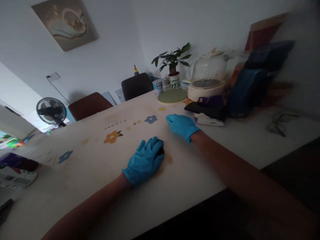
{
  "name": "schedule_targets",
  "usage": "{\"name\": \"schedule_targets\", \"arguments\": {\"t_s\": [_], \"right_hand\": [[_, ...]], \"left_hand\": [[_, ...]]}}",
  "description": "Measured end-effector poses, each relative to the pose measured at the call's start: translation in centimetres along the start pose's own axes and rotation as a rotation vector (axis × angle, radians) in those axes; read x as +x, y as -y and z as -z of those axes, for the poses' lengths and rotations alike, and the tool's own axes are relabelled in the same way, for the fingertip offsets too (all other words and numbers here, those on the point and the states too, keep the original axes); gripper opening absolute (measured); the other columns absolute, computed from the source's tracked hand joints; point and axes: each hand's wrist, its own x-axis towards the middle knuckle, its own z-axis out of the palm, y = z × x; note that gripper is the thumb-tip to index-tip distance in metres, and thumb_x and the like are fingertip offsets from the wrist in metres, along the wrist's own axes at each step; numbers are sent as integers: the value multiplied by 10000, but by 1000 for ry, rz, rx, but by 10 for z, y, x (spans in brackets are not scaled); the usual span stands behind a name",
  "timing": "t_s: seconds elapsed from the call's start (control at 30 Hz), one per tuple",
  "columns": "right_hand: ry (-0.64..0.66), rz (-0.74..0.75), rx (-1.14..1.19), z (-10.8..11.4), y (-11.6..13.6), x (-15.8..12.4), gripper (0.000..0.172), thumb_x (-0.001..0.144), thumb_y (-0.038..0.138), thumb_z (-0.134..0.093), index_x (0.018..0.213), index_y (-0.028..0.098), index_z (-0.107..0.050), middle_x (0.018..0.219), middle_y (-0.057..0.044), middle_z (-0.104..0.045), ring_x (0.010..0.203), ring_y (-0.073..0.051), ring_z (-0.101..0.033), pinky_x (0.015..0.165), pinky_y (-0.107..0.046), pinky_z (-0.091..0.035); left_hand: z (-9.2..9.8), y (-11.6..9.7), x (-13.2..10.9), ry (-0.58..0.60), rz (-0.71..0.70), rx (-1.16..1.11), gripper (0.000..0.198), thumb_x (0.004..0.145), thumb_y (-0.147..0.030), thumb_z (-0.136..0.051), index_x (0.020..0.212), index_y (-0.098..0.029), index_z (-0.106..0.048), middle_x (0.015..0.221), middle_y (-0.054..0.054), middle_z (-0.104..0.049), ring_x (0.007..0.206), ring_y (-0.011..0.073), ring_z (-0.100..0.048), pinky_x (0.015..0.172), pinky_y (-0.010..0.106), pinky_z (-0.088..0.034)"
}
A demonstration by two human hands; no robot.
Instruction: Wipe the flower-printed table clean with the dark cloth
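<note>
We find a small dark object [160,150] on the white flower-printed table surface [180,186], beside a brown stain [168,159], mostly covered by the blue-gloved left hand [144,161], whose partly bent fingers close over it. Near it we note the right hand [182,126], also gloved, its fingers curled in; we cannot tell whether it grips anything. Beyond that hand we record a black flat item [204,109] on a white one [209,120], a green round mat [172,96], a glass kettle [208,70] and a potted plant [173,63].
</note>
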Motion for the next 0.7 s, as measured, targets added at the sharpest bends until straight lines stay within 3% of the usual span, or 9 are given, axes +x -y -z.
{"name": "schedule_targets", "arguments": {"t_s": [0.17, 0.33, 0.5, 0.7], "right_hand": [[61, -13, 2, 2, 6, -2, 423, 1052, 154, -442, 1311, 157, -776, 1384, -165, -769, 1224, -308, -730, 1016, -397, -545], [140, -52, 18, 11, 12, -6, 413, 1085, 169, -422, 1323, 120, -757, 1460, -213, -720, 1260, -305, -696, 1014, -370, -501], [167, -77, 10, 10, 14, -3, 408, 1086, 154, -421, 1303, 119, -764, 1449, -225, -719, 1226, -300, -705, 979, -380, -497], [175, -74, 29, 2, 8, 1, 404, 1087, 177, -444, 1309, 132, -779, 1466, -229, -715, 1213, -318, -704, 967, -402, -501]], "left_hand": [[15, 42, -33, -24, 238, 67, 559, 1108, -457, -385, 1618, -258, -499, 1756, 126, -457, 1655, 309, -383, 1412, 589, -188], [38, 92, -83, -63, 481, 144, 557, 1092, -449, -386, 1601, -262, -513, 1750, 116, -470, 1638, 307, -410, 1401, 563, -205], [58, 139, -140, -120, 764, 202, 582, 1084, -442, -354, 1592, -218, -527, 1763, 145, -438, 1652, 345, -369, 1380, 625, -205], [71, 190, -200, -207, 928, 243, 586, 1044, -452, -320, 1480, -178, -601, 1665, 168, -531, 1627, 321, -395, 1360, 489, -310]]}}
